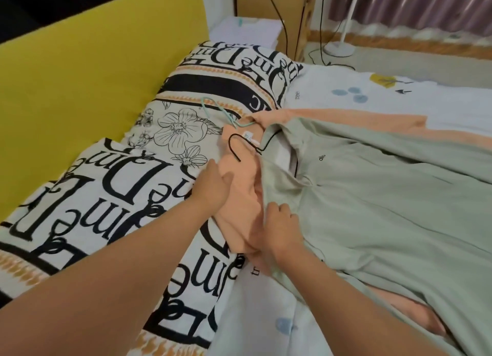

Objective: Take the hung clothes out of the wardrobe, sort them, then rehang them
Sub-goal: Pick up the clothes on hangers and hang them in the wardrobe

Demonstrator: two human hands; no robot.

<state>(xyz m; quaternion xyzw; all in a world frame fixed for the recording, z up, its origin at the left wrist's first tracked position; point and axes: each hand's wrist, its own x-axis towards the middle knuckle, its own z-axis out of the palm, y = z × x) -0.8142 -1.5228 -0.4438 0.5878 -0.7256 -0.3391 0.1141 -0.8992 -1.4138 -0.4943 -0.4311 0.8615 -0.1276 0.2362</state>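
1. A sage-green garment (pixel 386 209) lies spread across the bed (pixel 399 102), and everything else is placed from it.
2. Under the green garment lies a peach garment (pixel 239 196); it shows beyond the green collar toward the pillows, along the green garment's far edge, and again at its near lower edge.
3. A black hanger (pixel 239 149) sits in the green garment's neck, its hook lying on the peach fabric just past the collar.
4. A mint-green hanger hook (pixel 215 110) sticks out farther from the collar, resting on the patterned pillow (pixel 213 89).
5. The left hand (pixel 213 185) rests on the bunched peach fabric just left of the green garment's shoulder, fingers fairly straight and relaxed, thumb pressing the cloth.
6. The right hand (pixel 277 230) is at the green garment's near shoulder edge, its fingers curled and pinching the green fabric where it meets the peach.
7. A second lettered pillow (pixel 93 209) lies left of the garments, against a yellow headboard (pixel 80 76).
8. Beyond the green garment, off the bed's far side, a white fan base (pixel 338 48) stands on the floor with black cables (pixel 282 22) hanging nearby.
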